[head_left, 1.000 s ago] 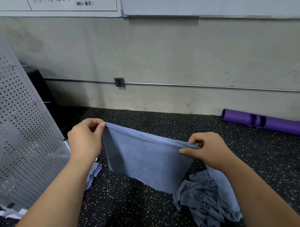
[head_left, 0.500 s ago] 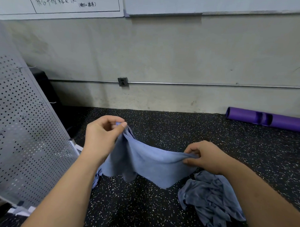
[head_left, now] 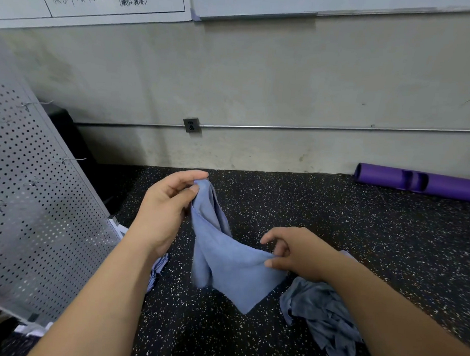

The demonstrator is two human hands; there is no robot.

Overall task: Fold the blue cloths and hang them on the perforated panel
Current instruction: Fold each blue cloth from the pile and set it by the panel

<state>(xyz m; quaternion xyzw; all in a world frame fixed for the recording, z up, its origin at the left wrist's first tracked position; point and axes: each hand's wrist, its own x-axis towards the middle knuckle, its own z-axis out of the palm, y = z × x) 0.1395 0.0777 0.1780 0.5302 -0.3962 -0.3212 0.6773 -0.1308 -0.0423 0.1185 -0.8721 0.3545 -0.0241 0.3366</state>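
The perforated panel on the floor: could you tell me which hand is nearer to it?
Left. The left hand is just right of the perforated panel; the right hand is farther right, across the blue cloth.

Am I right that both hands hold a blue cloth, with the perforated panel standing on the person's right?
Not quite. The head view shows the left hand and right hand holding the blue cloth, but the perforated panel stands on the person's left.
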